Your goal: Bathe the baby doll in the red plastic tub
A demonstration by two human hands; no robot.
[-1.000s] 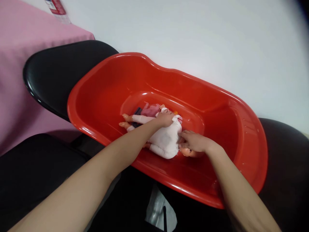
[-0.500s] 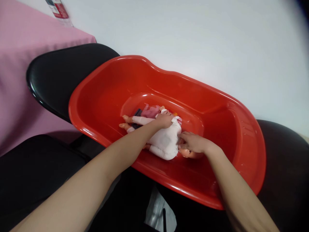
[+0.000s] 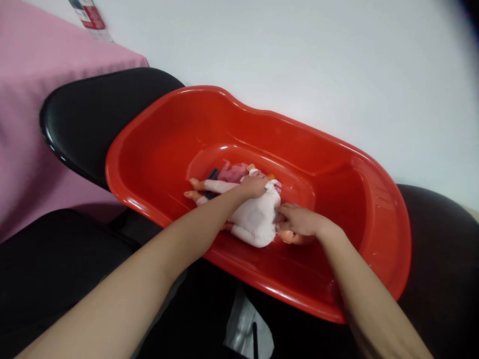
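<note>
Your left hand and right hand rest on a white-clothed baby doll in the red bathtub.
Your left fingers bend over its far arm, your right ones curl at its neck and head, seemingly to support both ends; you cannot tell whether either set pinches. Your left forearm hides part of its trunk and legs, while a pink toy crowds its far side. Beyond the tub stand a black chair and a pink-draped desk with a bottle.
</note>
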